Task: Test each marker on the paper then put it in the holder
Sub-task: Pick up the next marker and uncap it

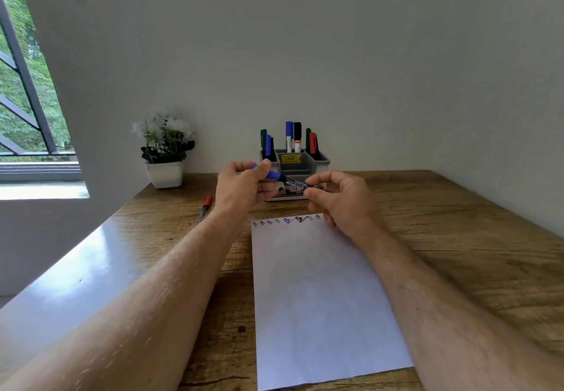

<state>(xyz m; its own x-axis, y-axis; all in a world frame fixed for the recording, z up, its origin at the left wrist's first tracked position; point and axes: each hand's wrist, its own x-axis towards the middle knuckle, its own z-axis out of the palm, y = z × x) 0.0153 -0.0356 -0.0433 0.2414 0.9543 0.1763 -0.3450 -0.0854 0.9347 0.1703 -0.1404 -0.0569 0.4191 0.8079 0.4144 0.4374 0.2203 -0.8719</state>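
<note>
Both hands hold one blue-capped marker [285, 178] level in the air in front of the grey holder [320, 160]. My left hand [244, 187] pinches the blue cap end. My right hand [338, 199] pinches the black barrel end. Several markers in green, blue, black and red stand upright in the holder. A white sheet of paper [320, 299] lies on the table under my forearms, with a row of small scribbles along its far edge. A red-capped marker [205, 206] lies on the table left of my left wrist.
A white pot of white flowers [164, 149] stands at the back left of the wooden table [457, 238]. The wall runs right behind the holder. A window is at the far left.
</note>
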